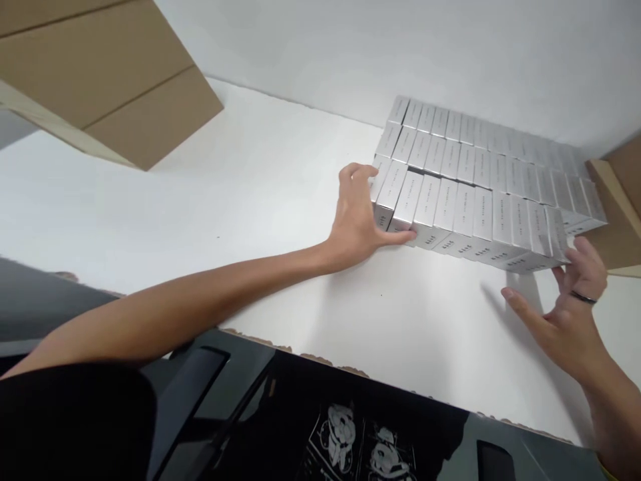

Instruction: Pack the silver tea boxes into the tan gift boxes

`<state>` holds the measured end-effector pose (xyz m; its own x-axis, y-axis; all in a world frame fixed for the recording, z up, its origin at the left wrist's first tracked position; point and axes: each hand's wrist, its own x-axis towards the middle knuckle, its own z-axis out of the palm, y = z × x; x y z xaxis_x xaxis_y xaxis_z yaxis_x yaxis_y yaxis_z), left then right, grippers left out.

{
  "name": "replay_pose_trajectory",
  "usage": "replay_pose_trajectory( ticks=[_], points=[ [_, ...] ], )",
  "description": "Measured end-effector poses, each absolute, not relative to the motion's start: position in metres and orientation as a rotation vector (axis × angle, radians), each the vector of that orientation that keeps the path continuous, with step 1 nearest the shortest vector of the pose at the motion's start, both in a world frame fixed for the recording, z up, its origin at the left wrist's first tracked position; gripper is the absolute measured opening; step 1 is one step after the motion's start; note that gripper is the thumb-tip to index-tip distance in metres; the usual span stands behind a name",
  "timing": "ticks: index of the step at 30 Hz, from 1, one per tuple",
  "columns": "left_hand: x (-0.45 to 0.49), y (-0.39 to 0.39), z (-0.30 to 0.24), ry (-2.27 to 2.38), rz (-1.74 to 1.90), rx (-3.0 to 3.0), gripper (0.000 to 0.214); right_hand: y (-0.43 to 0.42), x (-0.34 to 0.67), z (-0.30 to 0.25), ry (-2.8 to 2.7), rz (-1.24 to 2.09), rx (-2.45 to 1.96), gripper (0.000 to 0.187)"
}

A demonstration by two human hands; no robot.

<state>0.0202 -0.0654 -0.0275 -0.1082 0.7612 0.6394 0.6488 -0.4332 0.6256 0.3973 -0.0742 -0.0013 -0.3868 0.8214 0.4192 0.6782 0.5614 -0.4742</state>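
Note:
Small silver-white boxes (465, 157) stand packed side by side in several rows against the back wall. The front row (463, 214) sits slightly askew from the row behind, with a thin dark gap at its left part. My left hand (356, 224) grips this row's left end, fingers curled at the side and thumb stretched along the front faces. At the opposite end, the fingers of my right hand (571, 314) press against the last box, so the row is held between both hands. My right thumb is spread away from the boxes. A dark ring (583, 297) is on a right finger.
The boxes stand on a white surface (260, 194) with a rough, chipped front edge. A large brown cardboard box (125, 73) is at upper left. More cardboard (618, 207) stands right of the rows. Below the edge is a dark printed panel (380, 421).

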Motion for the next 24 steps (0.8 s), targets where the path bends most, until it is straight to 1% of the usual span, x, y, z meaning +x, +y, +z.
replay_pose_trajectory(
  ticks=[3, 6, 11, 14, 17, 19, 24],
  points=[
    [0.014, -0.066, -0.026, 1.636, 1.585, 2.009, 0.094, -0.073, 0.398, -0.005, -2.163, 0.299, -1.171, 0.095],
    [0.000, -0.070, -0.026, 1.677, 1.600, 1.941, 0.088, -0.070, 0.401, -0.010, -2.167, 0.310, -1.176, 0.096],
    [0.000, -0.077, -0.032, 1.740, 1.603, 1.765, 0.104, -0.068, 0.405, -0.017, -2.144, 0.301, -1.197, 0.099],
    [0.010, -0.077, -0.039, 1.733, 1.578, 1.755, 0.110, -0.068, 0.405, -0.021, -2.138, 0.314, -1.181, 0.100],
    [0.024, -0.072, -0.045, 1.734, 1.607, 1.791, 0.125, -0.068, 0.405, -0.023, -2.137, 0.317, -1.188, 0.099],
    [0.034, -0.068, -0.046, 1.746, 1.625, 1.772, 0.131, -0.069, 0.405, -0.023, -2.131, 0.305, -1.181, 0.098],
    [0.052, -0.065, -0.034, 1.811, 1.562, 1.673, 0.120, -0.074, 0.404, -0.018, -2.136, 0.197, -1.197, 0.094]
  ],
)
